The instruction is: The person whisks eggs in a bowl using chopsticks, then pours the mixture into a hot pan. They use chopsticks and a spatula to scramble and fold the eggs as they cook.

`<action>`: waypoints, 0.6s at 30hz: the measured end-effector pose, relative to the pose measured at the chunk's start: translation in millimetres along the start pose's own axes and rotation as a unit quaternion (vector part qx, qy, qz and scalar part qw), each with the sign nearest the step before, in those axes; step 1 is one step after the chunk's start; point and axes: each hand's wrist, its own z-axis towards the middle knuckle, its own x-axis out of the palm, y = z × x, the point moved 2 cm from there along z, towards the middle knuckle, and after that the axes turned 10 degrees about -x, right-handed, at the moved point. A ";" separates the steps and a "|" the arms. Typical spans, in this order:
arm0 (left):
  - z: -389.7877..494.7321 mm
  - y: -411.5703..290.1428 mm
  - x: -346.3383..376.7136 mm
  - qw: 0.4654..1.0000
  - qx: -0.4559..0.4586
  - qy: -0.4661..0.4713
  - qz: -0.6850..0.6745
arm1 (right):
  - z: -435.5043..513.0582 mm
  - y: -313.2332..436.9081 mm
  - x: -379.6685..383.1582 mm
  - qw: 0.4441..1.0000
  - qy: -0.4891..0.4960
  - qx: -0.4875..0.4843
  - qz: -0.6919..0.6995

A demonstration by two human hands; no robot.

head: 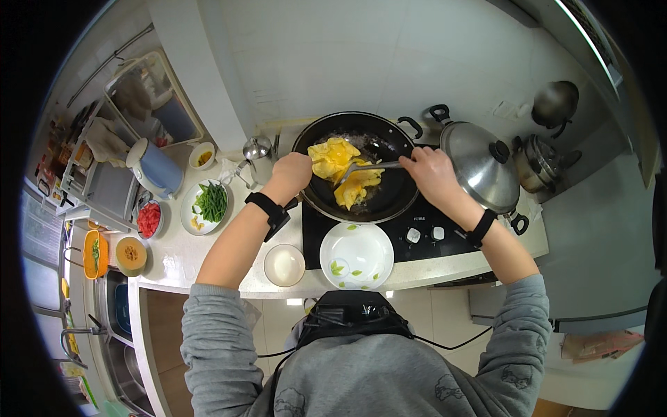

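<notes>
A black wok (385, 200) sits on the cooktop with yellow cooked egg (359, 182) in it. My right hand (428, 169) is closed on the handle of a metal spatula (375, 167), whose blade lies at the egg. At the wok's left rim my left hand (292, 174) is curled; a thin piece, perhaps a chopstick, shows between it and the egg, but most of what it grips is hidden. A white plate with green leaf patterns (357, 253) stands just in front of the wok, and a small bowl (284, 266) is left of it.
A lidded metal pan (477, 167) stands right of the wok. Leftward are a metal pot (258, 156), a plate of cut green vegetables (211, 202), a bowl of red pieces (149, 220), a blue kettle (156, 169), a halved melon (131, 255) and a sink (117, 359).
</notes>
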 end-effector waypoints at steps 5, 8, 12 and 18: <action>-1.5 -2.8 -3.7 1.000 0.001 0.015 0.011 | -15.5 15.7 4.5 0.999 0.009 -0.039 -0.016; -2.8 -5.6 -5.9 0.999 -0.012 0.046 0.020 | -28.4 4.4 1.0 0.999 0.020 -0.024 -0.007; -3.9 -10.6 -8.3 0.996 -0.025 0.077 0.035 | -41.8 -5.1 -5.3 0.999 0.027 -0.010 -0.019; -3.6 -11.9 -7.4 0.997 -0.007 0.065 0.045 | -50.1 -24.0 -10.3 0.997 0.002 0.069 -0.025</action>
